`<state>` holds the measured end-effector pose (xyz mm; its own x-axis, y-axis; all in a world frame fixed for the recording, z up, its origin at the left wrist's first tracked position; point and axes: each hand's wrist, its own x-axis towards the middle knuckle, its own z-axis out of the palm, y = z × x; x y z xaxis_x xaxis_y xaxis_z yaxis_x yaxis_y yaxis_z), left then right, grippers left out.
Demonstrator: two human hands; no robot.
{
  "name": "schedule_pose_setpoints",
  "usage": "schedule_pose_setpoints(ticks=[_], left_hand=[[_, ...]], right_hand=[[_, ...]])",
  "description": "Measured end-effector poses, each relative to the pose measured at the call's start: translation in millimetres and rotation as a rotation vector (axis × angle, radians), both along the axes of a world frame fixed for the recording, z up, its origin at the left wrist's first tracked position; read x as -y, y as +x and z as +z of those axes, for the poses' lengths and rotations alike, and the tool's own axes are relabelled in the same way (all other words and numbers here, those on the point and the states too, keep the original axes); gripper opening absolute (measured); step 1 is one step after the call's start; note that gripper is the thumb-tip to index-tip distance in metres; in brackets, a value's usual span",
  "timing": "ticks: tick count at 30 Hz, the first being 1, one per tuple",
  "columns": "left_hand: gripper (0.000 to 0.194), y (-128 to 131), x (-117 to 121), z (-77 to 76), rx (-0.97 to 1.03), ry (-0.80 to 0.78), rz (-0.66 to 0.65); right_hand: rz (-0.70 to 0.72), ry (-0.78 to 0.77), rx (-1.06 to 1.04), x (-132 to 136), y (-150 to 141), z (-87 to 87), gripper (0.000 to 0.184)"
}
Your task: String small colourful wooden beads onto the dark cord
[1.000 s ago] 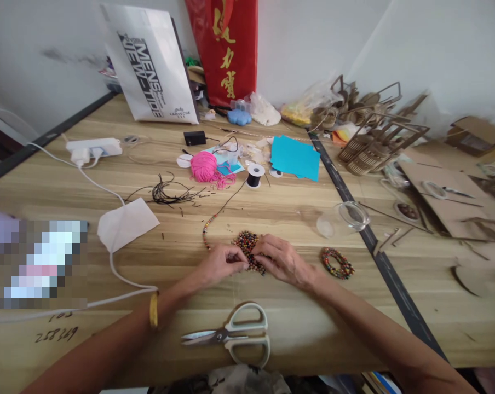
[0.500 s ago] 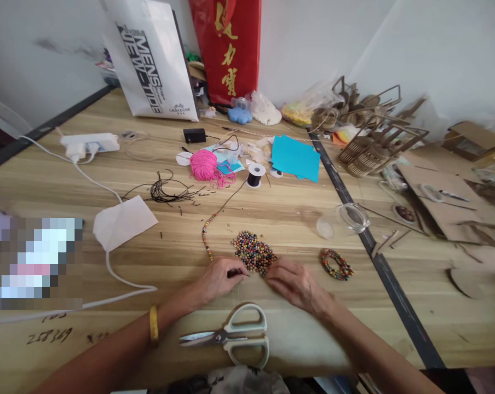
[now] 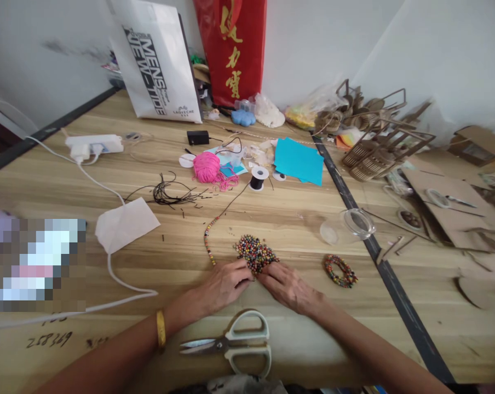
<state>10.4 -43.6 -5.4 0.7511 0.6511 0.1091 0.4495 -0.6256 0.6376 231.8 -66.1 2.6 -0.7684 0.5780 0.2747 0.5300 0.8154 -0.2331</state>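
Observation:
A pile of small multicoloured wooden beads (image 3: 255, 250) lies loose on the table. Left of it curves a black cord (image 3: 236, 198) with a strung row of beads (image 3: 208, 246), running from a white spool (image 3: 259, 178) into my left hand (image 3: 226, 282). My left thumb and fingers are pinched, with a dark cord tip just showing past them. At the pile's near edge, my right hand (image 3: 291, 284) has its fingers closed together, touching the beads; what they hold is hidden. A coiled bead strand (image 3: 340, 271) rests to the right.
Scissors (image 3: 231, 345) lie in front of me. A clear jar (image 3: 348, 225) lies on its side at the right. Pink yarn (image 3: 207, 167), blue sheets (image 3: 299, 161) and loose black cord (image 3: 169, 191) sit farther back. A white cable (image 3: 120, 279) crosses the left side.
My right hand first covers the pile, draws back to its near right edge, then moves left towards my left hand. My left hand stays pinched, its fingers now closer to the pile.

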Motion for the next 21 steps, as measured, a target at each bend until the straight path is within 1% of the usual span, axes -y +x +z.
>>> schedule_pose_setpoints(ticks=[5,8,12,15,18,19,21], left_hand=[[0.021,1,0,1.4,-0.156,0.108,-0.013],[0.021,2,-2,4.7,-0.207,0.151,0.001],[0.022,3,-5,5.4,-0.163,0.156,0.03],[0.019,2,-6,3.5,-0.056,0.096,0.048],[0.015,1,-8,2.2,0.101,-0.004,0.085],[0.014,1,-8,2.2,0.146,-0.035,0.107],[0.012,0,-9,2.9,0.208,-0.092,0.147]], right_hand=[[0.009,0.04,-0.012,-8,-2,-2.0,0.024],[0.016,0.041,-0.011,-12,-4,-2.6,0.024],[0.024,0.049,-0.014,-15,-5,-3.5,0.023],[0.006,0.083,-0.042,-11,-2,-3.6,0.02],[-0.096,0.075,-0.089,-4,8,-2.0,0.022],[-0.153,0.055,-0.111,-1,12,-1.1,0.025],[-0.29,-0.002,-0.151,6,20,0.3,0.036]])
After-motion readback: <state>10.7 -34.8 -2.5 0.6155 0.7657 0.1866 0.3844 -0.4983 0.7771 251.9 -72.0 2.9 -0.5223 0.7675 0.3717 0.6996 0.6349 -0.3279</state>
